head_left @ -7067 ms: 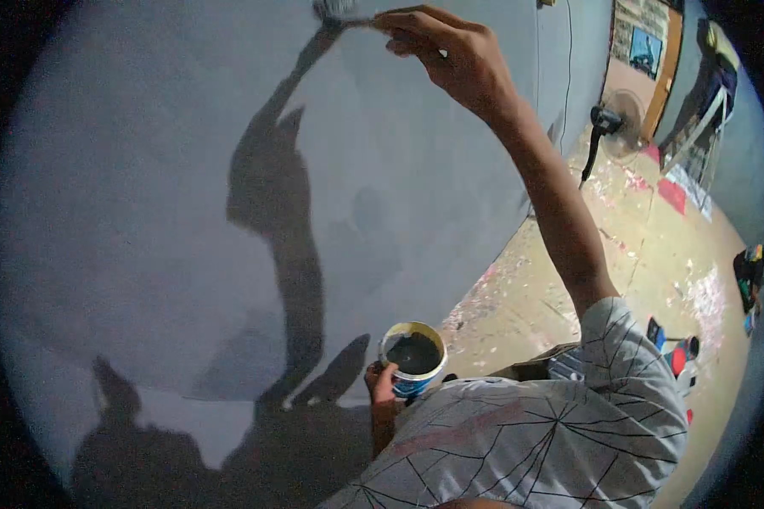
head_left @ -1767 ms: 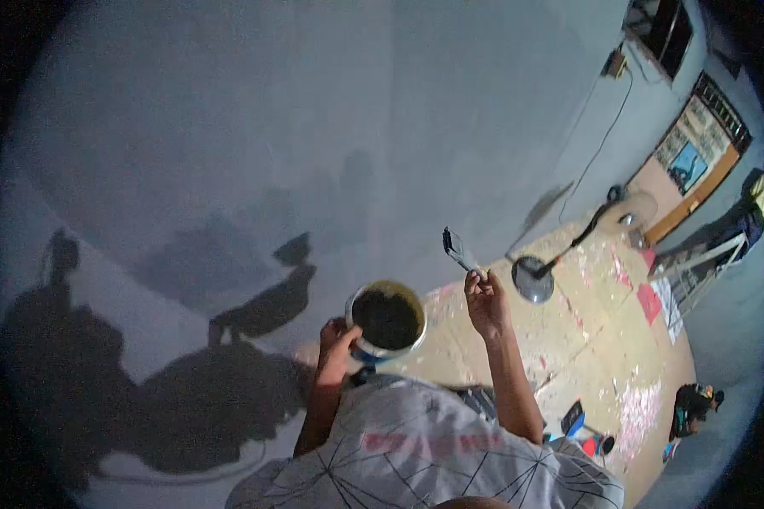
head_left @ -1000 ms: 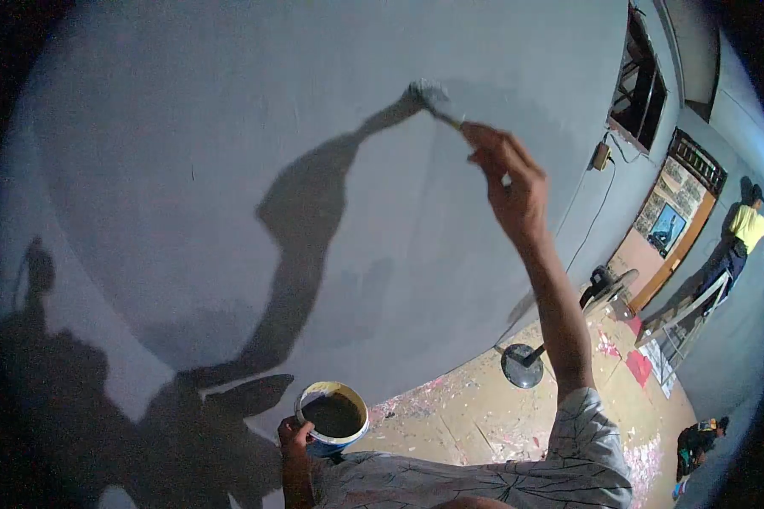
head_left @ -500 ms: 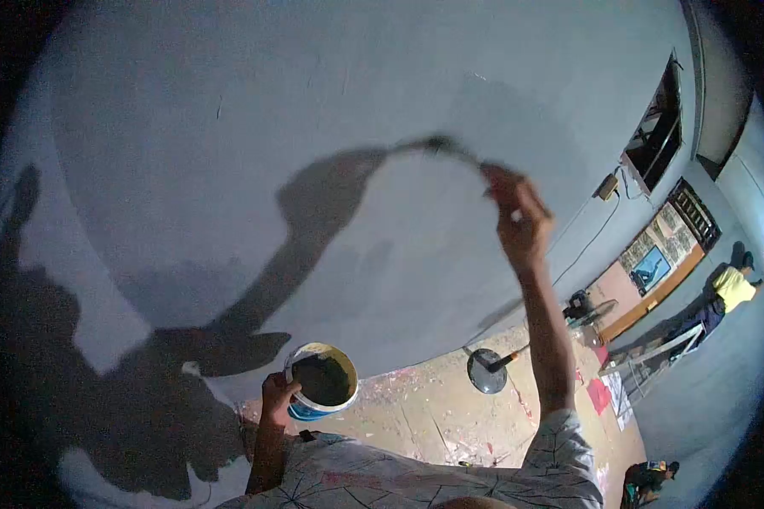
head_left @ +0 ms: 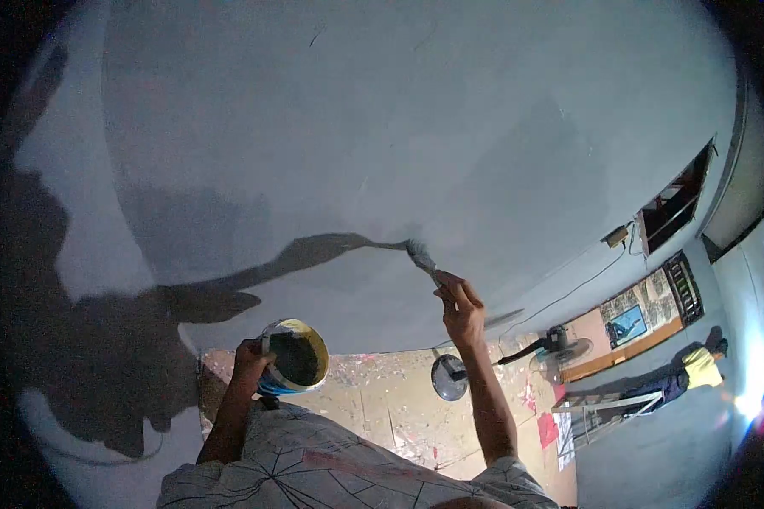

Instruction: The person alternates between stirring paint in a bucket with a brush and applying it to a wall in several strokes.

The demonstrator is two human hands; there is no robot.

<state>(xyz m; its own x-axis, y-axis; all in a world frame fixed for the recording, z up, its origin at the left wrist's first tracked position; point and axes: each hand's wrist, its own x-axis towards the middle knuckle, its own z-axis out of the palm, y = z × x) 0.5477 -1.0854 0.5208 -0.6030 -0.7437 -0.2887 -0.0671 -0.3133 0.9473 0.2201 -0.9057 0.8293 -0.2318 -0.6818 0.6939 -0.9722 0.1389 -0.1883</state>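
Observation:
In my right hand (head_left: 463, 314) is a paintbrush (head_left: 421, 257), its handle pinched between the fingers and its dark bristles against the grey wall (head_left: 356, 110). Below and to the left, my left hand (head_left: 250, 363) grips the rim of a paint bucket (head_left: 323, 356). Dark grey paint lies inside the bucket, and yellowish smears coat its inner wall. The shadow of my arm and the brush falls across the wall and meets the bristles.
A pedestal fan (head_left: 560, 348) with a round base (head_left: 450, 377) stands on the paint-spattered floor (head_left: 373, 407). Farther right, a person in a yellow top (head_left: 702, 368) is by a ladder (head_left: 598, 405). A yellow box with a cable (head_left: 616, 237) hangs near a wall opening (head_left: 677, 199).
My right hand and the brush have moved down and left in view, and the bristles now meet the wall. The bucket appears slightly farther left and higher as the view shifted.

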